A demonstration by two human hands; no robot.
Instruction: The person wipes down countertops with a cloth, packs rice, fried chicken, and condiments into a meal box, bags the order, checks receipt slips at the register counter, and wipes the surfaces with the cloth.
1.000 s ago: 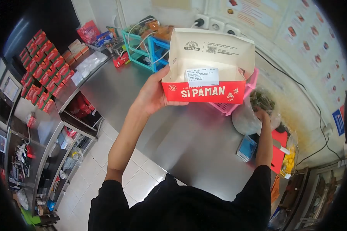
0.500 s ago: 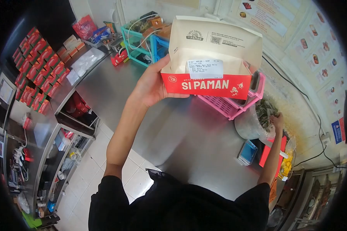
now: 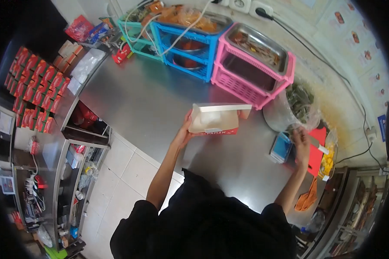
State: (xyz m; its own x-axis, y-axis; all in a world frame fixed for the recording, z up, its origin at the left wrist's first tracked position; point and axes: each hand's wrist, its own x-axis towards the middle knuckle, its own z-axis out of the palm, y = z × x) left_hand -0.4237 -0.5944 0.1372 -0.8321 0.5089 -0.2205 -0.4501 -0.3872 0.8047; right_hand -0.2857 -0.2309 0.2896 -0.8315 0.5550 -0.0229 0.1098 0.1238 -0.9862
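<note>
My left hand (image 3: pixel 185 132) grips the left side of an open red and cream takeaway box (image 3: pixel 220 121) above the steel counter. A white mound that looks like rice sits in the box, and a printed label shows at its front edge. My right hand (image 3: pixel 302 149) is closed with fingertips together, and slightly blurred green leaves (image 3: pixel 292 129) show at them. It is just in front of the pale tub (image 3: pixel 275 113) of green leaves in clear plastic. Close to its left lies a blue-screened phone (image 3: pixel 282 147); a red board (image 3: pixel 318 151) is at its right.
A pink rack (image 3: pixel 235 91) with a steel tray (image 3: pixel 259 47) stands at the back, beside blue (image 3: pixel 207 64) and green (image 3: pixel 138 47) racks. Stacked red and green boxes (image 3: pixel 34 86) are at the left. A knife with a white handle (image 3: pixel 322 149) rests on the red board.
The box has come down and nearer, its opening now tilted up so the white contents show. My right hand has moved from inside the tub towards me, with leaves at the fingertips.
</note>
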